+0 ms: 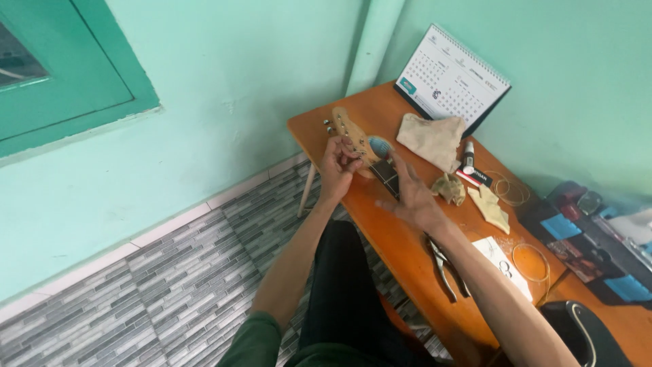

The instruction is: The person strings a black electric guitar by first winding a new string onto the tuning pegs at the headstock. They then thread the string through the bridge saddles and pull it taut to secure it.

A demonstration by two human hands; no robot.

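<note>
Head view shows a guitar headstock (350,132) lying on the orange bench (401,251) near its far corner, tuning pegs along its edge. The left hand (337,166) pinches at the pegs, fingers closed on one, while the right hand (413,194) hovers open over the neck (384,175), holding nothing. Coiled strings (530,261) lie unfitted beside pliers (445,268), so stringing looks unfinished. Rags (431,139), a small bottle (468,156) and a desk calendar (451,78) sit beyond.
</note>
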